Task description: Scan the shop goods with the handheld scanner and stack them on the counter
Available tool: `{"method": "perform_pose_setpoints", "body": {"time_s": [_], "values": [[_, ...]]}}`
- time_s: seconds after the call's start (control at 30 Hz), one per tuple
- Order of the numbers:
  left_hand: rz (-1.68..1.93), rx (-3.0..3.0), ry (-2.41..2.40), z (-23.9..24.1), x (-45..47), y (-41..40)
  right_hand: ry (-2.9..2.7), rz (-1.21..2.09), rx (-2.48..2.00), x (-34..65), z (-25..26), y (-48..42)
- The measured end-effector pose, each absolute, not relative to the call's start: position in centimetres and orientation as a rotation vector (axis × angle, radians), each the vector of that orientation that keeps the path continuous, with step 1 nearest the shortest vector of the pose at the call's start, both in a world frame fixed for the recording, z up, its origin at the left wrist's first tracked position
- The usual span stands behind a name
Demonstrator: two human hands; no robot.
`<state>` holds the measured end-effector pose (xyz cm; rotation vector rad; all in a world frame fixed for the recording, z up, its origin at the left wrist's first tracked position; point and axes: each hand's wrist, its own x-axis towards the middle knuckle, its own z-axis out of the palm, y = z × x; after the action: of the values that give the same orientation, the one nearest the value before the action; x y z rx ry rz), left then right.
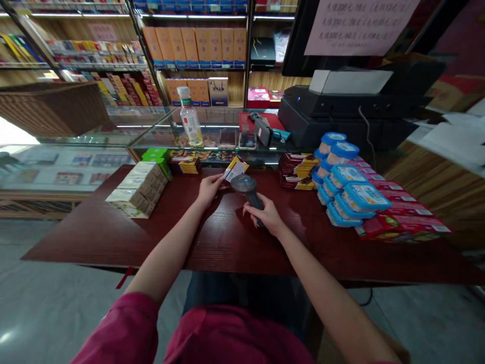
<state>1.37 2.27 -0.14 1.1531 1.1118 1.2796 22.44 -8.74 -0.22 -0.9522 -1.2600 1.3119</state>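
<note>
The tabletop (227, 250) is dark reddish-brown wood; its near edge lies toward the person. Red boxes (411, 220) lie in a row along its right edge. Blue-lidded tubs (366, 197), stacked in layers, stand just left of those boxes and extend toward the far right corner. A block of pale cartons (138, 187) stands near the left edge. At the far edge, right of centre, is a stack of yellow-and-brown packets (297, 172), just beside the tubs. Green packs (157, 159) stand at the far left corner, behind the cartons. A lower stack of similar packets (189, 165) sits at the far edge, just right of the green packs.

The right hand (268, 215) has its grip wrapped round the handle of a dark scanner (248, 189); a blue light shows on the scanner's head. The left hand (209, 189) has its grip pinching one yellow-and-white packet (235, 168) at its left side. This packet is tilted, near the middle of the far edge, its printed label toward the person. The scanner's head overlaps it in view; contact cannot be determined.
</note>
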Motion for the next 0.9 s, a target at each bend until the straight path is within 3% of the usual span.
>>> {"method": "perform_pose_setpoints", "body": {"time_s": [0.3, 0.47, 0.63, 0.9], "values": [[1.290, 1.207, 1.076, -0.7, 1.6, 2.6, -1.226, 1.334, -0.954, 23.0, 0.7, -9.1], [1.417, 1.908, 1.317, 1.0, -1.3, 2.1, -1.195, 1.357, -0.964, 23.3, 1.3, -9.6], [1.007, 2.644, 1.549, 3.3, -8.5, 2.3, -1.203, 1.368, -0.964, 23.3, 1.3, -9.6], [0.757, 2.614, 2.065, 4.0, -13.9, 3.9, -1.226, 1.358, -0.992, 23.3, 0.5, -9.2]]}}
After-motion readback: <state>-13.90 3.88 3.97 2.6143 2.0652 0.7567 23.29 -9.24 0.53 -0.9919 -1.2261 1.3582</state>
